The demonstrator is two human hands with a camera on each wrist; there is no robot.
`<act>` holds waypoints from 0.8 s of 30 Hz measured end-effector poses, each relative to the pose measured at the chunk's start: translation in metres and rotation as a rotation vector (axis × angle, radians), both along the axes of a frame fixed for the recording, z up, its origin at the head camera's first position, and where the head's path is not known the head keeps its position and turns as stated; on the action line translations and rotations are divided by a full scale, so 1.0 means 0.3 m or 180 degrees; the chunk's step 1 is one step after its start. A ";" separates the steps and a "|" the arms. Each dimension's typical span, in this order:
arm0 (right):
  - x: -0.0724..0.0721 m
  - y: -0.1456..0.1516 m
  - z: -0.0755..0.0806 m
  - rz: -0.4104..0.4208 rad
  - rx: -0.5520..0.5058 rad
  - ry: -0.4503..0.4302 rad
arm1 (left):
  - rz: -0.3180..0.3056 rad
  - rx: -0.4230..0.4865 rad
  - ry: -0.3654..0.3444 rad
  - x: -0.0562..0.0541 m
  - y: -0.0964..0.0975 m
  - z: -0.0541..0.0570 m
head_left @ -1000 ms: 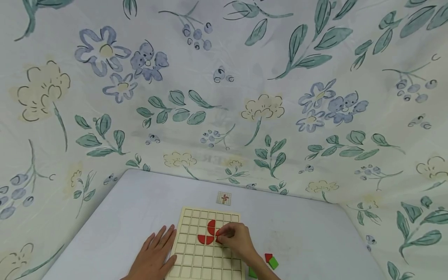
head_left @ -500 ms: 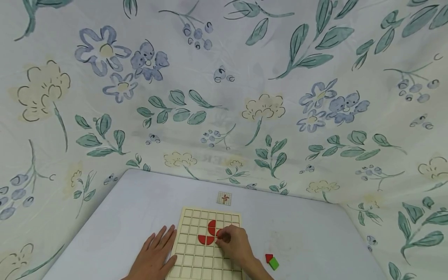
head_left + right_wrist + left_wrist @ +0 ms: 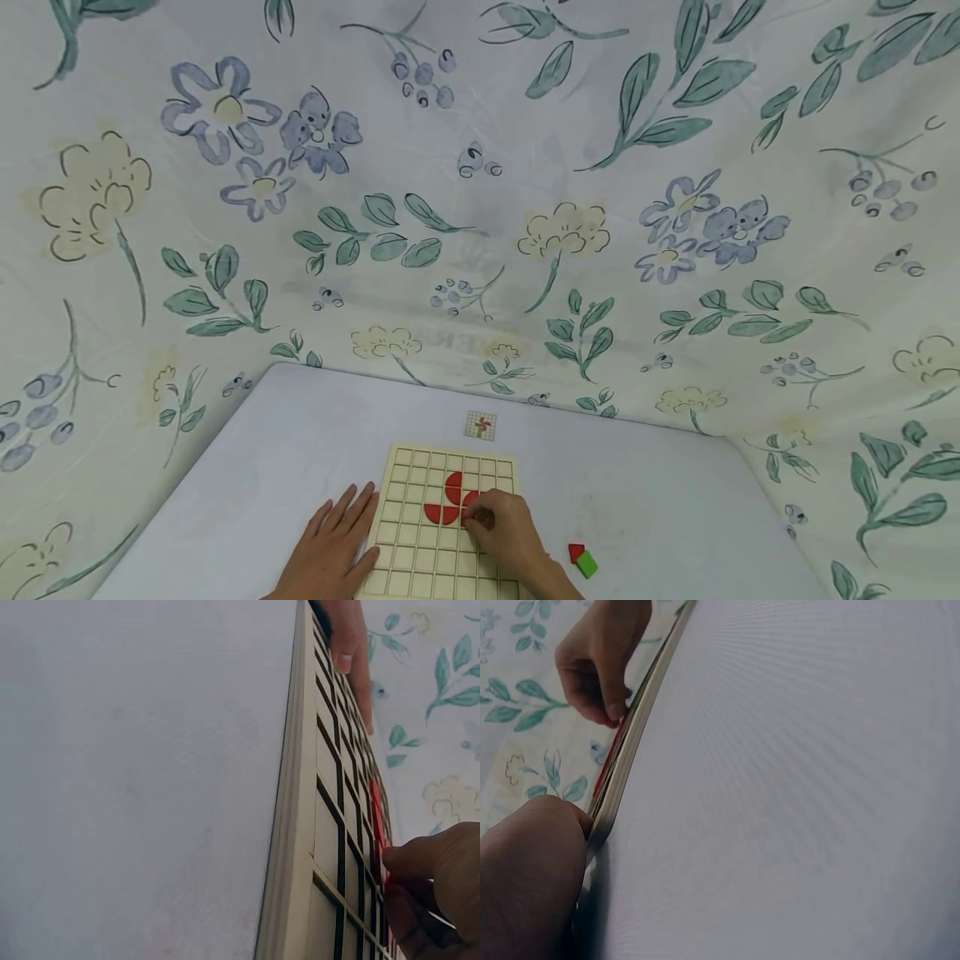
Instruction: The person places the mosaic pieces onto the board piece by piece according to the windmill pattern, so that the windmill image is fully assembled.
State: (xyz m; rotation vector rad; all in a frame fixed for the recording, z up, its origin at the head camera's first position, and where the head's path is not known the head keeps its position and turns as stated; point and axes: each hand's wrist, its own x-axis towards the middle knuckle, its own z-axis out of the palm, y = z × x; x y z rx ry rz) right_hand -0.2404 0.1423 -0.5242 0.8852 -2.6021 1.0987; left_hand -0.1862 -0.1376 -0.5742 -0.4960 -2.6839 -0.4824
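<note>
A pale wooden grid board [image 3: 405,557] lies on the white table. Red curved pieces [image 3: 441,514] sit in its squares, forming half-round shapes near the middle. My right hand [image 3: 504,527] is over the board's right half, thumb and fingertips pinching a red piece [image 3: 388,876] down at the grid; the fingers cover most of it. Along the board's left edge my left hand [image 3: 330,542] rests with fingers extended, its thumb on the rim. The left wrist view shows the board's side edge [image 3: 634,739] between both hands.
Behind the board lies a small card [image 3: 480,425] printed with a red pinwheel on a grid. To the right on the table are a red piece [image 3: 576,552] and a green piece [image 3: 587,565], touching. A floral curtain [image 3: 480,250] surrounds the table.
My right hand has shifted slightly at the same squares, its forearm swinging left over where a green piece showed by the board's edge. My left hand has stayed still.
</note>
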 end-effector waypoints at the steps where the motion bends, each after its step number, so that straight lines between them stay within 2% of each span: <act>1: 0.003 0.003 0.001 0.0003 -0.0006 0.0026 | 0.0004 0.0000 -0.0011 0.000 0.001 0.002; 8: 0.021 0.046 0.016 -0.0060 0.0020 -0.0055 | -0.0016 0.0018 -0.0073 0.003 0.001 0.017; 13: 0.029 0.085 0.024 -0.0263 0.0173 -0.0199 | -0.0030 0.0039 -0.0163 0.002 0.002 0.020; 16: 0.036 0.106 0.030 -0.0369 0.0194 -0.0264 | -0.0033 0.0049 -0.0140 -0.001 0.002 0.014; 18: 0.043 0.120 0.034 -0.0402 0.0175 -0.0252 | -0.0032 0.0036 -0.0030 -0.004 0.001 0.003; 21: 0.052 0.143 0.036 -0.0426 0.0136 -0.0156 | -0.0035 -0.0004 0.0269 -0.014 -0.003 -0.027; 24: 0.058 0.171 0.039 -0.0500 0.0160 -0.0149 | -0.0024 -0.0048 0.0431 -0.019 -0.006 -0.043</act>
